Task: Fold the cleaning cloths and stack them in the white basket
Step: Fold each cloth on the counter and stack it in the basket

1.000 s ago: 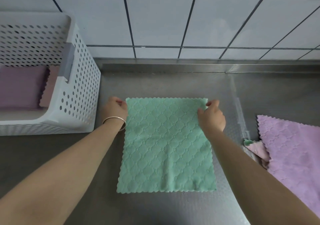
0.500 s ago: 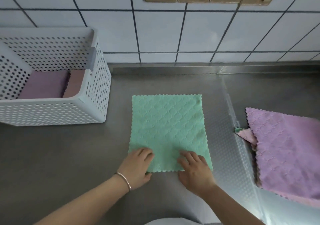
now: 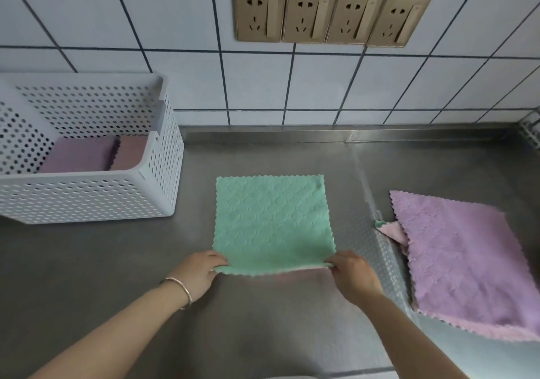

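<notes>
Both hands pinched the green cloth (image 3: 273, 223) at its near corners, the left hand (image 3: 201, 273) at 7 o'clock and the right hand (image 3: 352, 275) at 5 o'clock. Half a second earlier the fingers had lain flat on the near hem; now that hem was lifted off the tabletop (image 3: 87, 276), probably to begin the first fold. Far edge lay flat. Basket (image 3: 157, 191), at 10 o'clock, held folded cloths; the purple pile (image 3: 464, 261) waited at 3 o'clock.

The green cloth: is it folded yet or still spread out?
Spread flat: the green cloth shows no crease; only its near edge is pinched up.
</notes>
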A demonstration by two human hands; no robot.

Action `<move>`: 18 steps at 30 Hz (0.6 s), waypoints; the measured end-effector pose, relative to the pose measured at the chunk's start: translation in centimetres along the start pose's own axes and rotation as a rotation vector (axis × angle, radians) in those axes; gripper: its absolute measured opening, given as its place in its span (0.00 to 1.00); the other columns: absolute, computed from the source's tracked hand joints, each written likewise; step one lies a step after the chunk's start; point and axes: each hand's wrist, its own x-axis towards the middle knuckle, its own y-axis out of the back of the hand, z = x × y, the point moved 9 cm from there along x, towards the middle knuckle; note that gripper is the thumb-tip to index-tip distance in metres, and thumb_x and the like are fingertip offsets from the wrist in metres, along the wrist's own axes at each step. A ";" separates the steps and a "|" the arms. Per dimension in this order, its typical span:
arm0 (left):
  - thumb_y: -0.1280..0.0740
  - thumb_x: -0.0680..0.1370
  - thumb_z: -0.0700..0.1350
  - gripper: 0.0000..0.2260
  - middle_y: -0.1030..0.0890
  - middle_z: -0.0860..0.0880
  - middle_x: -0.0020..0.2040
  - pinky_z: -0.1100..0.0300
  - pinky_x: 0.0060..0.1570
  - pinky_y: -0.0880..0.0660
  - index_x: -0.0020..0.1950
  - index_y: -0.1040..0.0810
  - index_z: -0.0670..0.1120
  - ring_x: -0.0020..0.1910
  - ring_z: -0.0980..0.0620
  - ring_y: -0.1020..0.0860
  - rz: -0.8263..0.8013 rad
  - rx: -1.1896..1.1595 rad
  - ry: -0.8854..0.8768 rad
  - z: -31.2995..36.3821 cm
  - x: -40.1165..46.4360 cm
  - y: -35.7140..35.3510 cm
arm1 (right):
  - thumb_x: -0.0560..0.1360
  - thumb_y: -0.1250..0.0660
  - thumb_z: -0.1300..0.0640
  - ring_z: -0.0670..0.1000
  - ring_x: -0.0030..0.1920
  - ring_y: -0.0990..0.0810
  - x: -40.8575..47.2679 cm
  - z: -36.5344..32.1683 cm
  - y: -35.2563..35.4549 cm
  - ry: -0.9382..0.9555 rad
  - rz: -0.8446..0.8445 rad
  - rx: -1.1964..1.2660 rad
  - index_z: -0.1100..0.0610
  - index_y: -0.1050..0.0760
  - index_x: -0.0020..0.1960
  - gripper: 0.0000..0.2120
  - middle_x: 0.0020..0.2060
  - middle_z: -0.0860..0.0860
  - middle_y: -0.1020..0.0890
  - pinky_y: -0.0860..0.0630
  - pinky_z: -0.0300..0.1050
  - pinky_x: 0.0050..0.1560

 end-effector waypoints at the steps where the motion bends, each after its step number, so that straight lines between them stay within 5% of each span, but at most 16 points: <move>1: 0.37 0.77 0.39 0.08 0.19 0.48 0.52 0.66 0.45 0.33 0.52 0.20 0.42 0.50 0.51 0.23 -0.079 0.005 0.046 -0.3 -0.1 0.3 | 0.74 0.35 0.60 0.54 0.49 0.20 0.3 0.6 0.1 -0.051 -0.076 0.034 0.53 0.18 0.51 0.09 0.48 0.52 0.17 0.25 0.46 0.48; 4: 0.39 0.79 0.47 0.11 0.28 0.51 0.33 0.67 0.30 0.40 0.39 0.26 0.43 0.39 0.51 0.32 -0.333 0.072 0.113 -1.6 -0.5 -0.1 | 0.78 0.40 0.55 0.53 0.48 0.23 0.5 1.1 0.1 -0.084 -0.361 0.085 0.56 0.21 0.50 0.10 0.45 0.52 0.19 0.30 0.43 0.46; 8: 0.37 0.76 0.50 0.18 0.34 0.53 0.29 0.64 0.27 0.44 0.29 0.39 0.49 0.28 0.55 0.37 -0.458 0.082 0.193 -3.2 -0.7 -0.1 | 0.79 0.40 0.52 0.50 0.36 0.30 1.1 1.4 0.5 -0.098 -0.548 0.112 0.53 0.35 0.32 0.17 0.31 0.48 0.30 0.37 0.41 0.34; 10: 0.36 0.76 0.49 0.17 0.31 0.53 0.28 0.66 0.26 0.40 0.30 0.36 0.49 0.27 0.57 0.34 -0.392 -0.095 0.273 -3.9 -0.2 0.7 | 0.78 0.39 0.51 0.50 0.37 0.27 2.2 1.8 0.8 -0.154 -0.527 0.215 0.55 0.29 0.35 0.15 0.33 0.50 0.26 0.32 0.44 0.37; 14: 0.34 0.77 0.42 0.12 0.24 0.55 0.25 0.74 0.23 0.34 0.33 0.26 0.47 0.24 0.60 0.27 -0.088 -0.584 0.464 -4.7 1.5 2.4 | 0.78 0.39 0.55 0.53 0.43 0.25 5.0 1.9 2.1 -0.278 -0.323 0.435 0.60 0.24 0.58 0.13 0.45 0.57 0.22 0.30 0.44 0.42; 18: 0.35 0.77 0.45 0.07 0.21 0.51 0.33 0.62 0.31 0.32 0.45 0.19 0.43 0.31 0.53 0.27 0.083 -0.695 0.580 -5.4 3.0 2.6 | 0.79 0.44 0.58 0.56 0.46 0.25 7.3 1.6 2.0 -0.336 -0.199 0.457 0.62 0.24 0.57 0.13 0.47 0.59 0.22 0.30 0.46 0.46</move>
